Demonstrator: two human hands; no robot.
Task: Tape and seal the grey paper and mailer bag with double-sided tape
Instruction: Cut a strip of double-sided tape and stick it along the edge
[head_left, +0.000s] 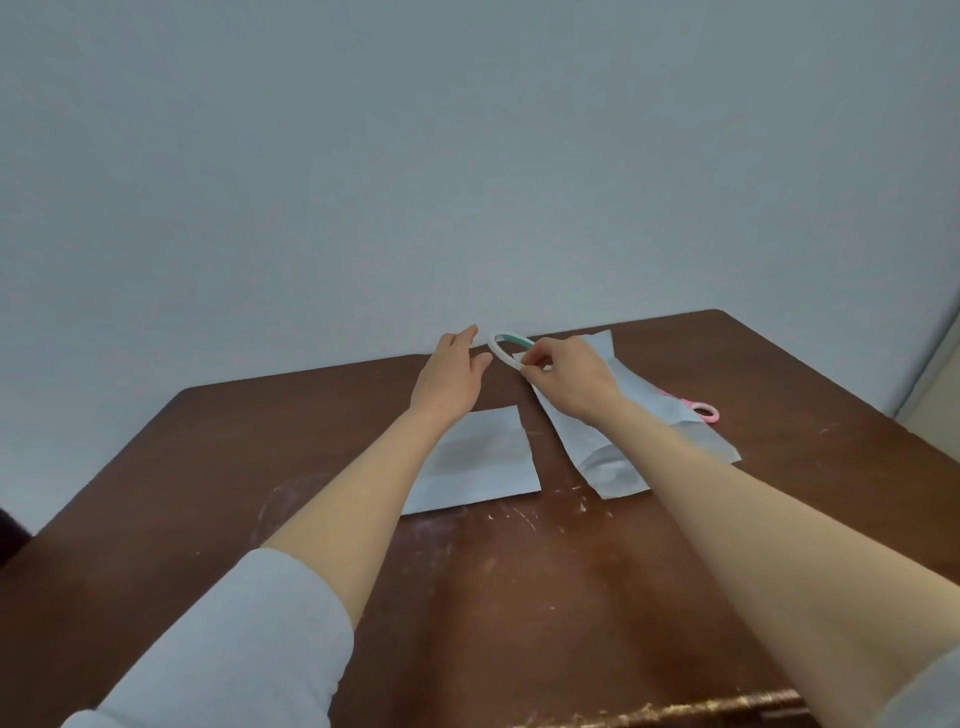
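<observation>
From my station I am counting 2 hands, 1 left hand (452, 382) and 1 right hand (563, 382), and 2 sleeves, 1 left sleeve (234, 649) and 1 right sleeve (930, 693). I am also counting 1 table (208, 467), 1 tape (497, 354), 1 paper (483, 462), 1 bag (618, 465) and 1 scissors (704, 413), with just 1 pink handle loop showing.

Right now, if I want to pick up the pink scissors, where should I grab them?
Grab the pink scissors by the round handle loop, and come in from the right. Only that loop pokes out past the mailer bag. The blades are hidden by it, so you can't see which way they point. Reaching from the left would probably push the mailer bag around.
</observation>
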